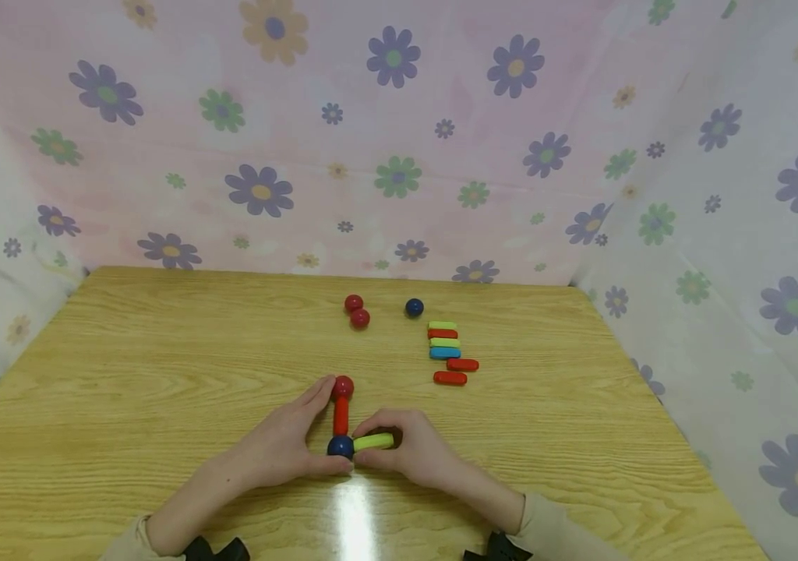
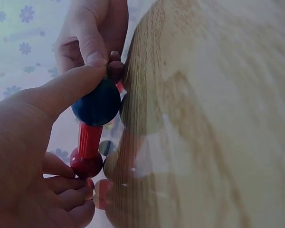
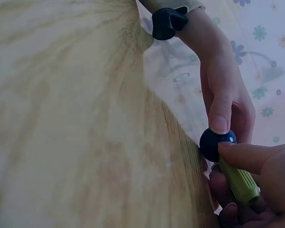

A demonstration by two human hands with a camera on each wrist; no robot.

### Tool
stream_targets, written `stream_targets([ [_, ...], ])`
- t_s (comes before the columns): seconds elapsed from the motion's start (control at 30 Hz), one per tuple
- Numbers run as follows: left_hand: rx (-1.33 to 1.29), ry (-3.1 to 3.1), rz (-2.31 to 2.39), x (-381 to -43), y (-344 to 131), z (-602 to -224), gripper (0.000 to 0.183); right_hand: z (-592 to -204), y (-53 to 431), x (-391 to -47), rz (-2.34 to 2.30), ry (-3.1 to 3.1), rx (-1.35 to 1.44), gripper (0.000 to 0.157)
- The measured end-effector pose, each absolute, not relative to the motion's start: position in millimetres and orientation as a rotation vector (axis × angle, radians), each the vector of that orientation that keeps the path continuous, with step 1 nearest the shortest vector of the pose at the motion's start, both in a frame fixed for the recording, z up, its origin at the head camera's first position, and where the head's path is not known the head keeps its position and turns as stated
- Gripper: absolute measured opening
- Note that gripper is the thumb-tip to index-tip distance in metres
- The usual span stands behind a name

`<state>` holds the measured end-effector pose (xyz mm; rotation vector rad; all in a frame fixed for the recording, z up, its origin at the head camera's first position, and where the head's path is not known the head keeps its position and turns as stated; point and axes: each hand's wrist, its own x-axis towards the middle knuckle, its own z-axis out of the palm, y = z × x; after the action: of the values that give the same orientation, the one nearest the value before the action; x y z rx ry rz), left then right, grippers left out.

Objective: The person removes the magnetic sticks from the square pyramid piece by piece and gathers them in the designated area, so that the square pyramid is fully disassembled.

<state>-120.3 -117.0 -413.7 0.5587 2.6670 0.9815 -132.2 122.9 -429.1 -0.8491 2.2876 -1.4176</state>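
Observation:
A red stick (image 1: pixel 340 417) joins a dark blue ball (image 1: pixel 340 446) at its near end to a red ball (image 1: pixel 343 387) at its far end. My left hand (image 1: pixel 280 444) holds this piece lengthwise, thumb against the blue ball and fingertips at the red one. From the right, my right hand (image 1: pixel 413 452) pinches a yellow-green stick (image 1: pixel 374 442) between thumb and fingers. One end of that stick meets the blue ball's side, as the right wrist view also shows, with the ridged stick (image 3: pixel 238 180) pointing away from the ball (image 3: pixel 213 145).
Two more red balls (image 1: pixel 360 318) lie together toward the back of the wooden table (image 1: pixel 160 351), with another blue ball (image 1: pixel 414 308) to their right. Several red, yellow-green and blue sticks (image 1: pixel 445 353) lie in a column beyond my right hand. Flowered cloth (image 1: pixel 399 140) hangs behind the table.

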Motion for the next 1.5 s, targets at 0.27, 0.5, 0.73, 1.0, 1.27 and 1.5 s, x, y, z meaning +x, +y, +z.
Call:
stream_targets([
  [0.27, 0.589, 2.683, 0.987, -120, -116, -414, 0.123, -428, 122, -130, -1.404, 2.311, -0.859, 0.017],
  [0.5, 0.600, 2.670, 1.009, -119, -116, -414, 0.122, -427, 122, -131, -1.396, 2.316, -0.888, 0.016],
  [0.73, 0.595, 2.665, 1.013, -119, -116, -414, 0.121, -426, 122, -130, -1.397, 2.317, -0.912, 0.015],
  [1.0, 0.588, 2.652, 1.012, -119, -116, -414, 0.121, -428, 123, -131, -1.381, 2.337, -0.947, 0.013],
  [1.27, 0.560, 2.650, 1.012, -119, -115, -414, 0.120, -412, 141, -139, -1.329, 2.477, -0.817, 0.016],
  [1.5, 0.552, 2.634, 1.036, -119, -116, -415, 0.122, -404, 169, -146, -1.413, 2.560, -0.666, 0.023],
])
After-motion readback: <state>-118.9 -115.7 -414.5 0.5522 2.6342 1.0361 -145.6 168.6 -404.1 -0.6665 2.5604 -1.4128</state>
